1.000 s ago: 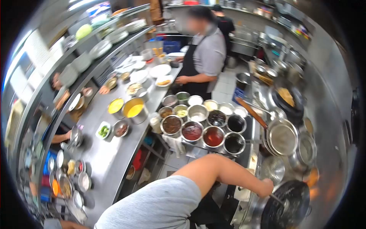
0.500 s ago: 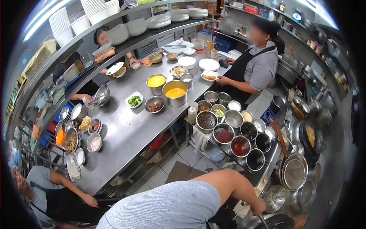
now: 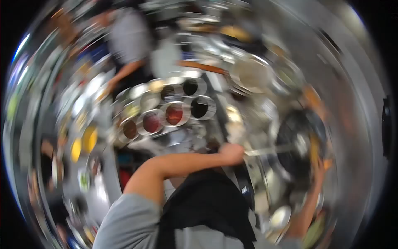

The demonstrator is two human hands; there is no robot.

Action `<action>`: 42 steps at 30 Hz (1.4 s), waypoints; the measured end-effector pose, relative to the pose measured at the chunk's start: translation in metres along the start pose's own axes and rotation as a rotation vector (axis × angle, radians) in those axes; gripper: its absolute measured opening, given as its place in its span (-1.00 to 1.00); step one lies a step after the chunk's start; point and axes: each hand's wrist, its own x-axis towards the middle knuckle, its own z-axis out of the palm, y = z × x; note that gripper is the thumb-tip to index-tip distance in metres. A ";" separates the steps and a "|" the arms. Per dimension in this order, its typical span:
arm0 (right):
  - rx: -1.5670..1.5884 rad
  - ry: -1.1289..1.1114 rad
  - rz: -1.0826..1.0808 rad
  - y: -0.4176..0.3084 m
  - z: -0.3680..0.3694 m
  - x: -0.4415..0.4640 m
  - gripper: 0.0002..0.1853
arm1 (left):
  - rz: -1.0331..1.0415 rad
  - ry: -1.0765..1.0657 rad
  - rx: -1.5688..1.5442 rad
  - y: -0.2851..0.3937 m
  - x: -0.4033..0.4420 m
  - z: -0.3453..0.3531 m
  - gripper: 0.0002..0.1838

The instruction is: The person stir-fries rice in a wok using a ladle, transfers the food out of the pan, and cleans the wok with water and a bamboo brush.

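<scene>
Motion blur smears the whole view. My left hand is closed around the pale, long handle of what looks like a metal ladle. Its bright end reaches over the dark wok on the right. On the wok's far right side is my right hand, its fingers seemingly wrapped round a yellowish-brown thing too blurred to name. The wok's contents cannot be made out.
Metal pots of dark and red sauces stand left of the wok. A strainer with a wooden handle lies beyond. A co-worker in a grey shirt stands at the upper left, beside the steel worktable.
My view has swung sharply to the right, so the wok and both my hands now show. The worktable, sauce pots and co-worker have shifted left in view.
</scene>
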 end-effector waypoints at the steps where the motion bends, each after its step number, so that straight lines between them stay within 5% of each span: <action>1: 0.134 0.155 0.230 -0.032 0.009 -0.017 -0.48 | 0.006 -0.021 0.026 -0.002 0.004 0.008 -0.74; 2: -0.033 0.141 -0.013 0.039 -0.022 0.015 -0.47 | 0.046 0.061 0.030 -0.012 0.009 0.027 -0.71; 5: 0.098 0.422 0.091 -0.072 -0.017 -0.064 -0.36 | 0.189 0.207 -0.064 -0.008 -0.009 0.021 -0.77; 8: 0.149 0.535 -0.113 -0.092 -0.011 -0.106 -0.37 | 0.154 0.170 -0.155 0.005 -0.012 0.020 -0.77; 10: -0.286 0.648 -0.228 -0.051 0.007 -0.104 -0.35 | 0.192 0.188 -0.129 0.010 -0.003 0.025 -0.76; 11: -0.660 0.590 -0.495 -0.003 0.002 -0.088 -0.33 | 0.197 0.216 -0.113 0.008 0.000 0.033 -0.76; 13: -0.100 0.261 0.348 -0.022 -0.007 -0.089 -0.31 | 0.229 0.232 -0.156 0.002 0.006 0.040 -0.75; 15: -0.262 0.259 0.271 0.009 -0.025 -0.078 -0.30 | 0.150 0.218 -0.167 -0.003 0.006 0.038 -0.75; 17: -0.011 0.398 0.173 0.004 -0.029 -0.086 -0.30 | 0.184 0.263 -0.096 -0.022 0.014 0.043 -0.75; 19: 0.046 0.465 0.169 -0.053 -0.027 -0.105 -0.30 | 0.177 0.335 0.000 -0.033 0.018 0.042 -0.74; 21: 0.009 0.518 -0.064 -0.087 -0.023 -0.116 -0.32 | 0.203 0.357 0.019 -0.040 0.021 0.040 -0.74; 24: -0.376 0.562 -0.343 -0.059 0.003 -0.085 -0.38 | 0.169 0.431 0.120 -0.052 0.036 0.044 -0.78; 25: -0.522 0.343 -0.183 -0.047 0.005 -0.070 -0.39 | 0.185 0.422 0.122 -0.053 0.041 0.042 -0.79; 28: -0.698 0.196 0.115 -0.019 -0.011 -0.014 -0.37 | 0.184 0.441 0.115 -0.055 0.053 0.040 -0.81; 30: -0.638 0.376 0.063 -0.016 -0.018 -0.005 -0.40 | 0.173 0.417 0.198 -0.063 0.060 0.034 -0.82; 34: -0.433 0.416 -0.127 -0.095 -0.034 -0.044 -0.37 | 0.166 0.408 0.194 -0.076 0.067 0.029 -0.83; 37: -0.547 0.363 -0.268 -0.067 -0.009 -0.032 -0.36 | 0.174 0.447 0.221 -0.071 0.077 0.023 -0.83; 40: -0.870 0.005 0.105 -0.024 -0.018 0.014 -0.43 | 0.188 0.444 0.255 -0.074 0.082 0.024 -0.82; 42: -0.828 0.073 0.107 -0.012 -0.030 0.024 -0.45 | 0.201 0.471 0.249 -0.071 0.088 0.021 -0.81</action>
